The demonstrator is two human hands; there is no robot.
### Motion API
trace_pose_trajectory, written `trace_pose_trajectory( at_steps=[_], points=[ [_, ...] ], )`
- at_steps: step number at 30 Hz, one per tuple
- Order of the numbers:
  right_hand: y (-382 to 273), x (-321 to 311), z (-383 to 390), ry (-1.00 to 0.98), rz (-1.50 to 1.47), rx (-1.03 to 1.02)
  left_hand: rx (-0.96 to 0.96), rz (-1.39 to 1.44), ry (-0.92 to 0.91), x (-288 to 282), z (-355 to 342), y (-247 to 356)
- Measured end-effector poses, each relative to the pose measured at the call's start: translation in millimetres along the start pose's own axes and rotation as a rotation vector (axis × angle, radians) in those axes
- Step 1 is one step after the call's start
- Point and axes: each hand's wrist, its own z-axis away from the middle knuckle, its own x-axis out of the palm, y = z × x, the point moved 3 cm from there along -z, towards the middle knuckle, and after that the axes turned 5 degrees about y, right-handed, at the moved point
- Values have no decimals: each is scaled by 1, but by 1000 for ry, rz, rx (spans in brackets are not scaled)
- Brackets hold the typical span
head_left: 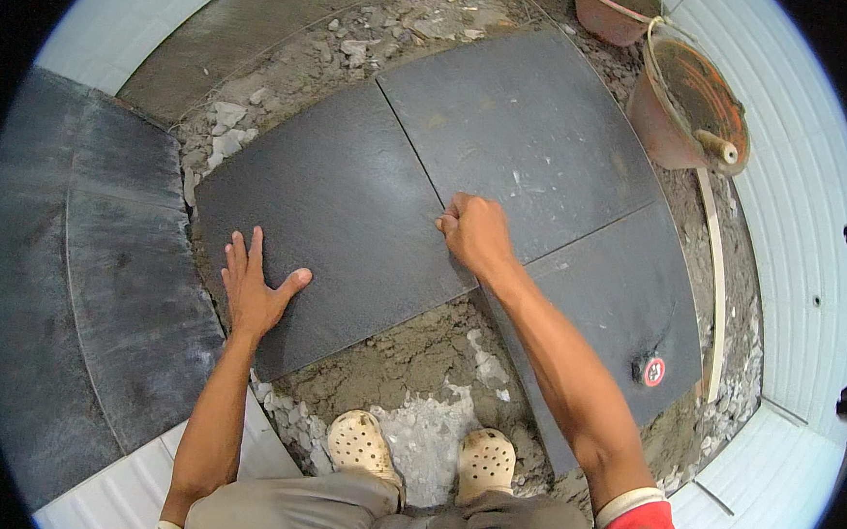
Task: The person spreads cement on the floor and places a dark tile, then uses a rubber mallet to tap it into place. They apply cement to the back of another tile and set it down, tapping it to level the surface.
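Left grip (254,301), spread, lies on the dark slab (345,192); right grip (477,237) curls closed at its edge, contents unclear.

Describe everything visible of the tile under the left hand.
The dark grey, four-sided tile looks like stone. It lies flat, a thin gap parting it from the neighbouring tile; mud borders its near edge, rubble its far. The left hand spreads on it; the right hand, curled, is at its right edge.
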Motion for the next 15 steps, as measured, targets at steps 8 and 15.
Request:
trace_pose_trajectory(
  at_steps=[8,15],
  points=[
    [-3,-3,6,-110,-6,97,16,-29,-1,-3,0,-5],
    [41,-98,92,274,-140,28,139,-97,-26,12,-9,-26]
  ],
)
